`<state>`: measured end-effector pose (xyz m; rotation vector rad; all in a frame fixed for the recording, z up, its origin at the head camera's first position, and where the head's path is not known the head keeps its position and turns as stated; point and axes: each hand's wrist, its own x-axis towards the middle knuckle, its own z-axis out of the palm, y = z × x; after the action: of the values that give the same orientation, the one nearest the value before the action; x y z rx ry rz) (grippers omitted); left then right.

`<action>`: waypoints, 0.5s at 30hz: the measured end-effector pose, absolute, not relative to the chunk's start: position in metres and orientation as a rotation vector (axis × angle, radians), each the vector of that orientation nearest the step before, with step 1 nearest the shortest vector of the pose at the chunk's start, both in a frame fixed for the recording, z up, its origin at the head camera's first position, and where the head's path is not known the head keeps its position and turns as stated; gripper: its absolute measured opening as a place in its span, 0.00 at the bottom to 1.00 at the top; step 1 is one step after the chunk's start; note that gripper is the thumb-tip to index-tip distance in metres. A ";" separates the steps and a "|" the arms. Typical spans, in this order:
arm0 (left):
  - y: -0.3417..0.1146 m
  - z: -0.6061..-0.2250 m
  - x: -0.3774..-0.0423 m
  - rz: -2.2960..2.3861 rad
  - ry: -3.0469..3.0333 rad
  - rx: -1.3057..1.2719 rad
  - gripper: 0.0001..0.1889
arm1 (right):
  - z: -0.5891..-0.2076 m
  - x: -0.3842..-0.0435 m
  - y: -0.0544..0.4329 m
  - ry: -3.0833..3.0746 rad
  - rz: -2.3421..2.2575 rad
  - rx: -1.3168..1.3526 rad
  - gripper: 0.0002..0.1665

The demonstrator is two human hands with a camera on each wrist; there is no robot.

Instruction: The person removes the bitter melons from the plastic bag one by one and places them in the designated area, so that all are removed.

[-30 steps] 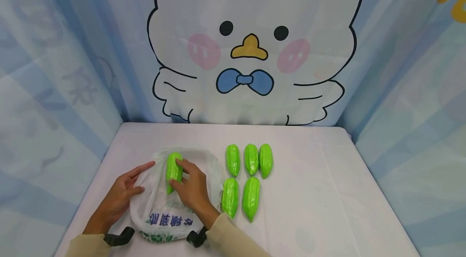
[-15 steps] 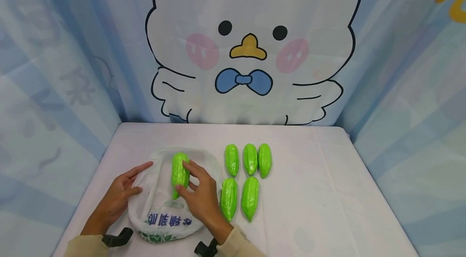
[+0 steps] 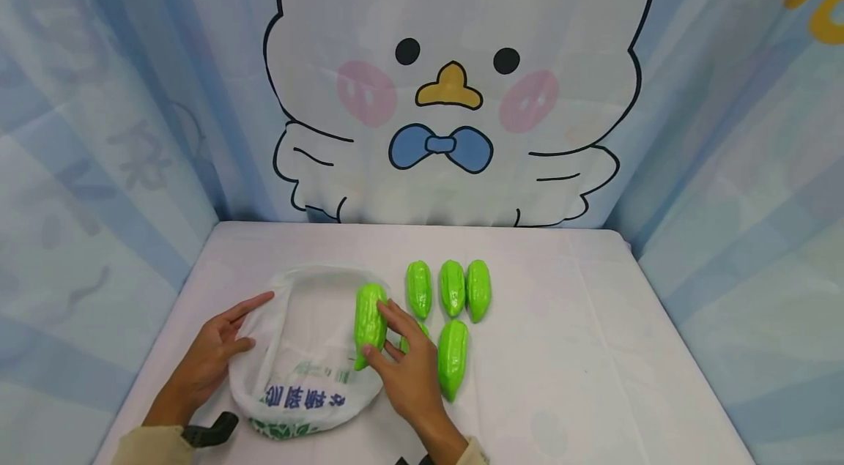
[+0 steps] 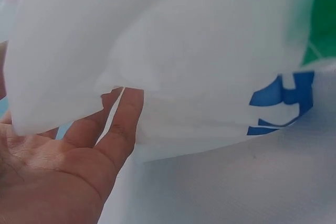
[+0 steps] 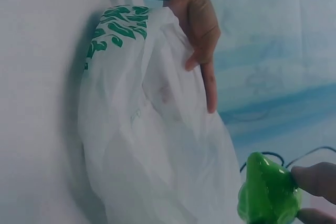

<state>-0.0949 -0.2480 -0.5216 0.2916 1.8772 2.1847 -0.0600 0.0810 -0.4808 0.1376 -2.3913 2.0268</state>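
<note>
My right hand [image 3: 412,370] pinches a shiny, ridged green bitter melon [image 3: 369,322] between thumb and fingers, over the right edge of a white plastic bag [image 3: 316,355]. In the right wrist view the melon [image 5: 268,192] shows its pointed end, with fingertips at its side. The bag lies on the table with its mouth spread wide, blue characters and green leaf print on its near side. My left hand [image 3: 214,355] holds the bag's left edge, the thumb over the plastic. In the left wrist view, fingertips [image 4: 131,98] pass behind the thin plastic.
Several more bitter melons lie right of the bag: three in a back row [image 3: 452,288], one in front [image 3: 453,359], and one [image 3: 405,337] mostly hidden by the right hand. The white table [image 3: 580,348] is enclosed by printed curtains [image 3: 455,179] behind and at both sides.
My right hand has moved right with the bitter melon, from over the middle of the bag to its right edge, now covering part of a melon on the table. The left hand stays at the bag.
</note>
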 end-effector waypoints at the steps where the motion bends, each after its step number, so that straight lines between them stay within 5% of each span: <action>1: -0.248 -0.522 -0.095 2.185 1.882 0.290 0.39 | -0.482 -0.059 0.085 -2.385 2.019 0.128 0.39; 15: -0.249 -0.522 -0.093 2.176 1.896 0.276 0.39 | -0.494 -0.043 0.147 -2.353 1.808 -0.145 0.41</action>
<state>-0.0928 -0.2495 -0.5222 0.2762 1.8955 2.1760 -0.0432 0.1469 -0.4945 -0.1454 -2.3532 1.8084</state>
